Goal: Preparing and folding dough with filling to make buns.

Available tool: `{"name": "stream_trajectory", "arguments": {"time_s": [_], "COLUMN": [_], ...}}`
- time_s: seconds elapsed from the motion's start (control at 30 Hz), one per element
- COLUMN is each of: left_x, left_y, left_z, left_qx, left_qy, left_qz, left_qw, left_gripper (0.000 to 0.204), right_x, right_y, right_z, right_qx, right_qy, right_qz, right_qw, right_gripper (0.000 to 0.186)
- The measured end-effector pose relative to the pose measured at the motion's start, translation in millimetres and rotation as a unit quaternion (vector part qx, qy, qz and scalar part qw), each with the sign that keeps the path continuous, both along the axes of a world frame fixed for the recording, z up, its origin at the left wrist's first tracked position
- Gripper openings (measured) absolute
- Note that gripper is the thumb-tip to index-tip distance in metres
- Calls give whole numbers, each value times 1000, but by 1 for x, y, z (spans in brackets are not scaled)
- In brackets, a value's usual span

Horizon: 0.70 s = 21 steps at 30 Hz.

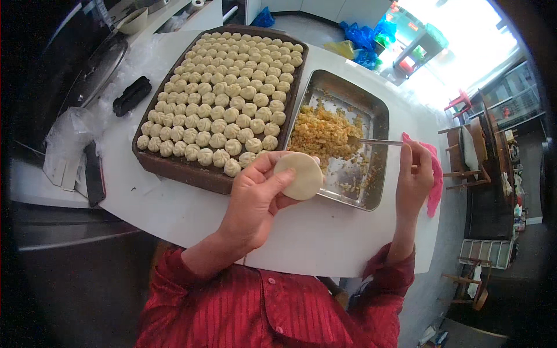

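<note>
A round, flat dough wrapper (pixel 300 181) rests in my left hand (pixel 253 194), the thumb on top of it and the fingers beneath. My right hand (pixel 415 176) grips the end of a thin metal utensil's handle (pixel 383 142); its other end is sunk in the filling, so I cannot tell its kind. That crumbly orange-brown filling (pixel 325 132) is heaped in the left part of a rectangular metal tray (pixel 371 194). Left of it, rows of pleated dumplings (pixel 219 126) fill a brown board (pixel 174 174). The wrapper is held just in front of the tray's near left corner.
A pink cloth (pixel 434 191) lies at the white table's (pixel 336 249) right edge, beside my right hand. Clear plastic wrap (pixel 78 142) and a black object (pixel 132 95) lie left of the board. Wooden chairs (pixel 470 148) and blue bags (pixel 361 37) are beyond the table.
</note>
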<state>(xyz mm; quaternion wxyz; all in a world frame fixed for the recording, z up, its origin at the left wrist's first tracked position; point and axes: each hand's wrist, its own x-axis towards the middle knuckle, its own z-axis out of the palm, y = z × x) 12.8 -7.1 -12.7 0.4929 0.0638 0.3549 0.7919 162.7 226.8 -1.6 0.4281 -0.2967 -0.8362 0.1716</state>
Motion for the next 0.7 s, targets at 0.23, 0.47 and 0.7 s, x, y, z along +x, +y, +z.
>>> {"name": "stream_trajectory", "arguments": {"time_s": [0.23, 0.47, 0.7], "left_x": [-3, -2, -8], "left_y": [-1, 0, -2], "left_z": [1, -4, -4], "left_qx": [-1, -12, -3], "left_qy": [-6, 0, 13], "left_qz": [23, 59, 80], "left_qw": [1000, 998, 997], "left_gripper": [29, 31, 31], "right_x": [-3, -11, -23], "right_y": [20, 0, -41], "right_z": [-15, -7, 2], "right_qx": [-380, -317, 39], "right_qy": [59, 114, 2], "right_qz": [37, 141, 209], "right_qw": [922, 931, 977], "right_gripper": [28, 20, 11]}}
